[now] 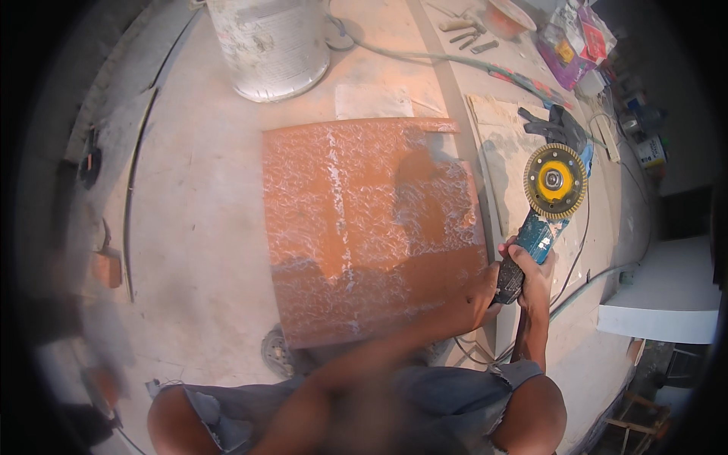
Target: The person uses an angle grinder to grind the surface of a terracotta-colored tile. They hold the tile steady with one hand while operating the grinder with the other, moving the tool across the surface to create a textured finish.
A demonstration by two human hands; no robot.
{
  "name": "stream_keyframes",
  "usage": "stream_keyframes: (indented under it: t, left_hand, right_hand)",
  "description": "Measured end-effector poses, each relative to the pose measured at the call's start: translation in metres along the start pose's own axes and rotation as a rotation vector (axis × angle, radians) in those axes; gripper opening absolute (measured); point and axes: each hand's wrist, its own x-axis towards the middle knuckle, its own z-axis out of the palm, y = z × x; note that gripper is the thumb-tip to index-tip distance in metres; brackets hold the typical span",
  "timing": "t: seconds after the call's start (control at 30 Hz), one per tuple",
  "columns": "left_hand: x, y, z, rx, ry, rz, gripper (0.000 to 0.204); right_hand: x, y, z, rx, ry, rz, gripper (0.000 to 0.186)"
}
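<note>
Both my hands hold a teal and black angle grinder (536, 236) to the right of a large tile. My right hand (537, 277) wraps round its body from the right. My left hand (485, 294) reaches across to the rear end of the body, and its fingers are partly hidden. The grinder's toothed cutting disc (539, 193), with a yellow centre, faces up and looks sharp, with its holes distinct. The reddish-brown tile (364, 227) has pale, wavy marks and a whitish streak down it. A notch breaks its far right corner. Shadows fall across it.
A dusty white bucket (269, 49) stands beyond the tile. Dark gloves (560, 127) lie just past the disc. Farther right are hand tools (464, 32), a reddish bowl (509, 17) and a purple bag (572, 49). A hose (425, 56) and cables cross the floor. A round grey disc (274, 350) lies near the tile's near left corner.
</note>
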Motion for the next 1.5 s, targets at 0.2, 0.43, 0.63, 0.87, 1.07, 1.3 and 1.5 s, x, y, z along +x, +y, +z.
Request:
stream_keyframes:
  t: [0.2, 0.43, 0.63, 0.87, 1.07, 1.3, 1.5]
  left_hand:
    - [0.013, -0.001, 0.001, -0.316, -0.029, -0.254, 0.085]
    - [0.006, -0.025, 0.027, -0.524, -0.020, -0.399, 0.088]
    - [0.036, -0.019, -0.030, -0.320, -0.259, -0.625, 0.082]
    - [0.023, -0.156, -0.150, 0.141, 0.597, -0.618, 0.035]
    - [-0.022, -0.214, -0.253, 0.673, 0.661, -1.046, 0.096]
    - [-0.011, -0.204, -0.256, 0.475, 0.446, -1.226, 0.136]
    - [-0.007, -0.209, -0.257, 0.494, 0.459, -1.282, 0.134]
  right_hand:
    - [0.028, 0.015, 0.007, 0.001, -0.083, 0.066, 0.029]
    - [0.053, 0.022, 0.029, -0.104, -0.136, 0.092, 0.025]
    - [0.082, 0.029, 0.036, -0.208, -0.149, 0.101, 0.021]
    - [0.129, 0.037, 0.044, -0.368, -0.219, 0.156, 0.026]
    - [0.143, 0.037, 0.066, -0.447, -0.263, 0.264, 0.023]
    - [0.156, 0.051, 0.065, -0.520, -0.303, 0.219, 0.025]
    - [0.160, 0.053, 0.073, -0.523, -0.327, 0.222, 0.021]
